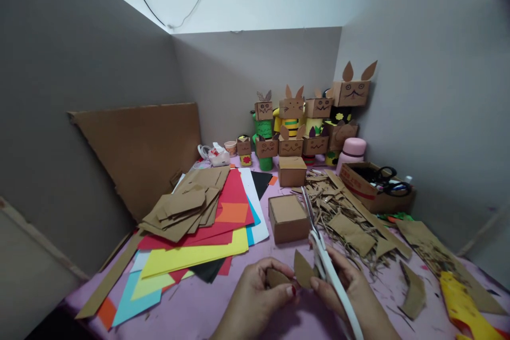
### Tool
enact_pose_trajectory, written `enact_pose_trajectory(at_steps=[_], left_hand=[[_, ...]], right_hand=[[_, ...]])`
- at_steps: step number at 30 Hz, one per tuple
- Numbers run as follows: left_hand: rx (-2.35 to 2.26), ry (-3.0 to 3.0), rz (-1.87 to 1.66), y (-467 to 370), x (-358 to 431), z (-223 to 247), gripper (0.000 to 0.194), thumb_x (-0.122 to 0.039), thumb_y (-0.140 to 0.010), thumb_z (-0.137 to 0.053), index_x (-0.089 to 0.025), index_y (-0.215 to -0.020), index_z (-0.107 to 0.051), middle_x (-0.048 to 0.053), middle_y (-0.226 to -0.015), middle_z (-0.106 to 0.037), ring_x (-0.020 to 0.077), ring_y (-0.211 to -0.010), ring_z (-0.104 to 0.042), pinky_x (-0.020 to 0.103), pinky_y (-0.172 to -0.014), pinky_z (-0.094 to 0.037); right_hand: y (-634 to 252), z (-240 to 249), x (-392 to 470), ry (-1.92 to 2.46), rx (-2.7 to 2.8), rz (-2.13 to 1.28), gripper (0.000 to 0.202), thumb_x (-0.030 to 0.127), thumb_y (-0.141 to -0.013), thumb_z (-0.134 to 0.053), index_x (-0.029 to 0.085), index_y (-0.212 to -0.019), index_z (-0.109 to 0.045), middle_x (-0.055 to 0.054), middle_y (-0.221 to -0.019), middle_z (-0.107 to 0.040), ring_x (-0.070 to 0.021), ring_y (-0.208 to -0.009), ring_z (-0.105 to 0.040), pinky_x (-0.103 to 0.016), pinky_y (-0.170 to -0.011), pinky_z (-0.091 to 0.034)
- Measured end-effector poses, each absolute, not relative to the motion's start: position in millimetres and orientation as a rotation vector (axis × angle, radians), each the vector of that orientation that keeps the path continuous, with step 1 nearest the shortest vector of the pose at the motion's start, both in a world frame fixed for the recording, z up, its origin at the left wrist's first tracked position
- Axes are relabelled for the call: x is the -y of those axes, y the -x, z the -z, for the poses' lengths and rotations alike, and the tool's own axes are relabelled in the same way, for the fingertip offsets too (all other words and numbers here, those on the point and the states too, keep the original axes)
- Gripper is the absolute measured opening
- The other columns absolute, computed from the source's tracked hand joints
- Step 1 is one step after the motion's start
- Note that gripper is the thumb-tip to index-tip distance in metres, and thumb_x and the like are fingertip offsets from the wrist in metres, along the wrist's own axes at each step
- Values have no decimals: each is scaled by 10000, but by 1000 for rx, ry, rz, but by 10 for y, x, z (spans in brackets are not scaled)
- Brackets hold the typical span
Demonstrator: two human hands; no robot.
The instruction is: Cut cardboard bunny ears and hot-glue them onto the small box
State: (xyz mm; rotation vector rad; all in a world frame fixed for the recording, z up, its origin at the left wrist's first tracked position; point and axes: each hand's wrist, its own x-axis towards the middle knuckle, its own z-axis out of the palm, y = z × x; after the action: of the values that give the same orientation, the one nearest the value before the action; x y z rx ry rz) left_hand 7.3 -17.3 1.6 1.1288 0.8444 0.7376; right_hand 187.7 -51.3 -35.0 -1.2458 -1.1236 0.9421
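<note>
Two leaf-shaped cardboard pieces (303,270) appear cut; the near box (290,229) bears neither ears nor face.
Fingers of my left hand (261,289) are clamped on one piece; those of my right hand (346,281) grip the other, pointed one plus white-handled scissors (327,265), all on the near side of the box. Against the far figures (290,146), eared and inked, I judge ears and face outstanding. Materials: smooth, square-edged box; curled, ragged scraps (326,199) right; flat cardboard stack (187,204) and bright paper sheets (199,248) left, on a purple-covered counter (255,252).
</note>
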Motion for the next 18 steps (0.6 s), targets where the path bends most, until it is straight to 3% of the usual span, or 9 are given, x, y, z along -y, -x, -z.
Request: enact_pose_trajectory(at_steps=[3, 5, 8, 11, 14, 16, 18], left_hand=[[-859, -1160, -737, -64, 186, -51, 489, -218, -723, -673, -139, -1150, -449, 24, -723, -657, 102, -557, -548, 241, -542, -390], [-807, -1167, -749, -55, 200, -63, 482, -187, -767, -608, -177, -1195, -386, 36, -874, -629, 107, -627, -571, 255, -578, -420], [-742, -1195, -762, -47, 206, -50, 381, -165, -800, -560, -187, -1136, -380, 25, -875, -606, 114, -676, -582, 266, -622, -434], [-764, -1189, -783, -56, 180, -31, 402, -155, -763, -612, -178, -1084, -372, 26, -752, -662, 124, -651, -591, 258, -613, -411], [-839, -1147, -780, -72, 143, -32, 325, -169, -679, -679, -159, -914, -456, 35, -687, -679, 99, -555, -550, 233, -544, -362], [-857, -1151, -755, -76, 138, -42, 276, -191, -663, -690, -143, -868, -511, 33, -671, -675, 94, -537, -539, 229, -527, -352], [-844, -1138, -716, -70, 153, -57, 299, -215, -698, -665, -139, -954, -529, 24, -686, -670, 101, -548, -547, 238, -541, -372]], right_hand=[[-1871, 328, 526, 1199, 1156, -984, 550, 250, -697, -733, 189, -1212, -550, -64, -926, -721, -183, -794, -679, -261, -730, -548], [-1866, 309, 537, 1169, 1190, -1011, 529, 243, -732, -704, 198, -1230, -533, -60, -930, -726, -169, -779, -675, -250, -723, -545], [-1859, 273, 555, 1196, 1199, -976, 532, 260, -721, -715, 189, -1223, -554, -54, -861, -731, -174, -724, -671, -243, -642, -545], [-1850, 244, 568, 1232, 1153, -926, 554, 275, -674, -757, 186, -1195, -590, -86, -974, -733, -207, -831, -690, -272, -720, -558], [-1843, 239, 561, 1242, 1125, -903, 556, 271, -637, -777, 188, -1162, -614, -92, -1020, -726, -207, -853, -690, -273, -746, -558], [-1835, 229, 549, 1245, 1112, -918, 564, 261, -611, -780, 187, -1146, -621, -76, -943, -733, -194, -789, -687, -259, -690, -558], [-1820, 197, 541, 1252, 1067, -945, 571, 240, -566, -783, 185, -1112, -627, -43, -804, -724, -177, -693, -670, -244, -624, -547]])
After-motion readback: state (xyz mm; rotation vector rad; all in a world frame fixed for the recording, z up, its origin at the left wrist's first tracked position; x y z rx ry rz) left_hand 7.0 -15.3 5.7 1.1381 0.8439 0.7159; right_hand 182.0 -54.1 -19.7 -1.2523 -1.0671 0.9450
